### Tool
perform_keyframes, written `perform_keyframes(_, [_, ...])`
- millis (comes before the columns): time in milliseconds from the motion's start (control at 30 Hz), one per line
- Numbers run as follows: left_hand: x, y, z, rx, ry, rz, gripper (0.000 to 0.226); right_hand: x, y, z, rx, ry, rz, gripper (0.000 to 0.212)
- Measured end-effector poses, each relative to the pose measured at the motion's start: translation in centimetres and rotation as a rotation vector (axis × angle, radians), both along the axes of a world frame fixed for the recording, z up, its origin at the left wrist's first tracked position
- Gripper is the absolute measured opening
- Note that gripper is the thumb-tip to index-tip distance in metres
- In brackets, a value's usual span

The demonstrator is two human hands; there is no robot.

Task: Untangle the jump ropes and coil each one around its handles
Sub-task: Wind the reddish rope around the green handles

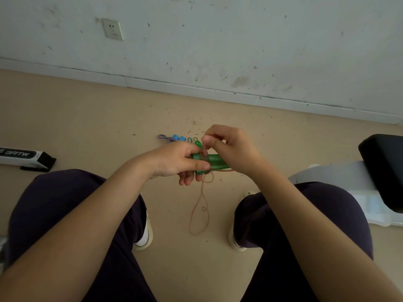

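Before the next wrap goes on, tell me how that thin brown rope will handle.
Likely floppy: the brown rope hangs in slack loops below the green handles. Probably light, since the right hand lifts it by a pinch. It may kink; one small loop shows.

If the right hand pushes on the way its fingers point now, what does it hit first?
Its fingers point left and slightly down at the green handles, so the right hand would likely meet those first, then the left hand holding them. Depth is hard to judge.

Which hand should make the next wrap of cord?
Right hand: it already pinches the thin brown cord above the green plastic handles, while the left hand grips those handles.
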State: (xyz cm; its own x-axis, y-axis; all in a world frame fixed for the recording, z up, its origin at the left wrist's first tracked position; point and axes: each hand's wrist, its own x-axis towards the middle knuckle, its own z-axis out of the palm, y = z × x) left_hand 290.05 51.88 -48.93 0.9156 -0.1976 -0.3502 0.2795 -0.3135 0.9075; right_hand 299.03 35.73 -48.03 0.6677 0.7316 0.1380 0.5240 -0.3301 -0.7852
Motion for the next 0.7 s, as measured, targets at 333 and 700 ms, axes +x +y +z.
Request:
perform_keyframes(333, [-0.4,-0.5,0.0,-0.017,-0.076,0.071,0.02,0.1,0.4,-0.4,-0.101,-0.016,-0.113,0.022])
perform_keyframes(700, [-0.6,-0.4,0.0,0.08,-0.158,0.019,0.016,-0.4,0.4,0.9,-0.167,0.193,-0.157,0.031])
